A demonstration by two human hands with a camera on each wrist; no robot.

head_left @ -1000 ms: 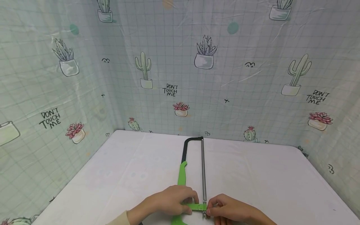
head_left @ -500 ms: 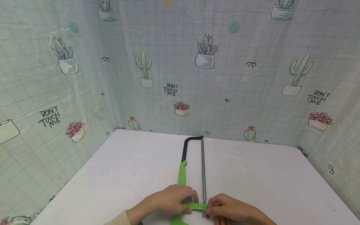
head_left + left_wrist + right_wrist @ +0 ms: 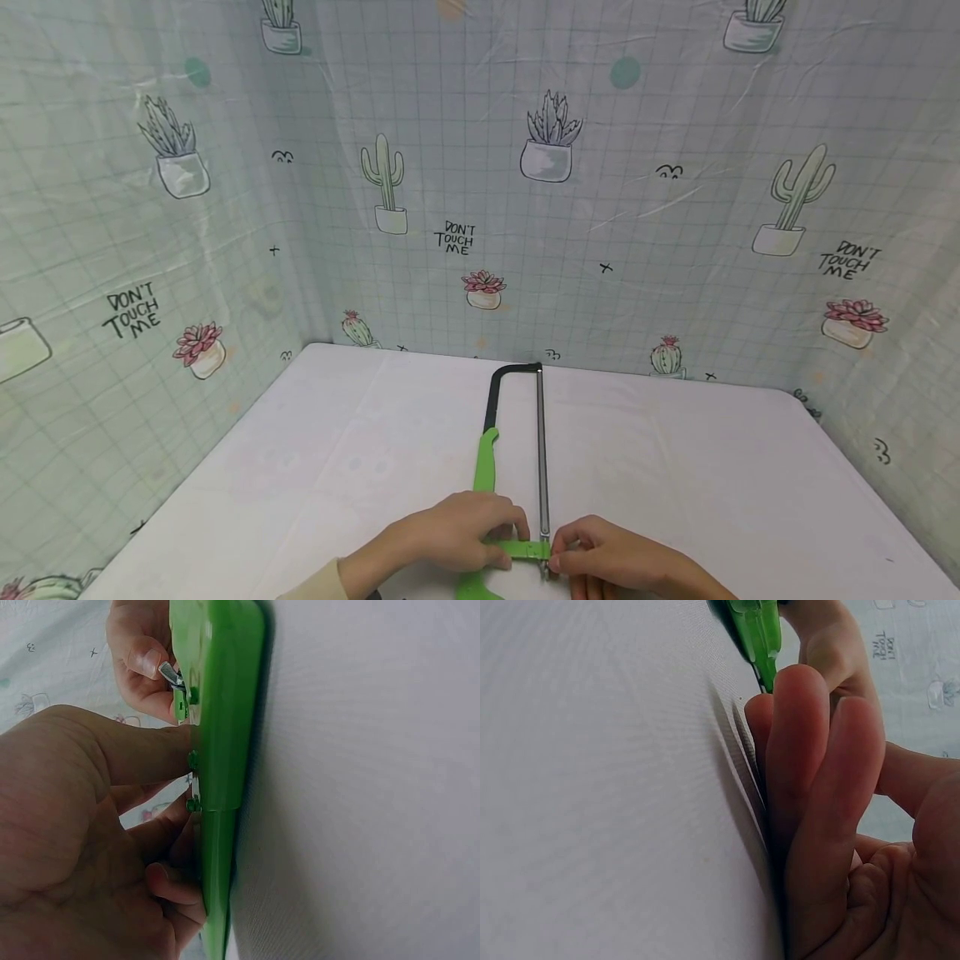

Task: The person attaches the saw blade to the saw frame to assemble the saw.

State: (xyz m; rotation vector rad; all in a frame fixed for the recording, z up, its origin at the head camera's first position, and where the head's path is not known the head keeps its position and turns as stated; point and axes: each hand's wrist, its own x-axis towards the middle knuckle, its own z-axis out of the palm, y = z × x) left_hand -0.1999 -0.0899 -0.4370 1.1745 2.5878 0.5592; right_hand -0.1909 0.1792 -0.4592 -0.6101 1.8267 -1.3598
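Note:
A hacksaw (image 3: 486,462) with a green handle and a black front frame lies flat on the white table, its far end pointing away. Its silver blade (image 3: 542,467) runs along the right side. My left hand (image 3: 461,533) grips the green frame near the handle, thumb and fingers to either side of the crosspiece (image 3: 525,550). At the near end of the blade, my right hand (image 3: 611,554) pinches the small metal wing nut (image 3: 171,673) between thumb and forefinger. Its other fingers (image 3: 802,742) rest curled by the tabletop in the right wrist view.
The white table (image 3: 712,483) is bounded at the back and sides by a hanging cloth (image 3: 600,217) printed with cacti and lettering. A small dark object shows beside the left wrist at the bottom edge of the head view.
The wing nut at the right fingertips shows a slightly narrower outline than before. Both hands and the hacksaw stay in nearly the same place.

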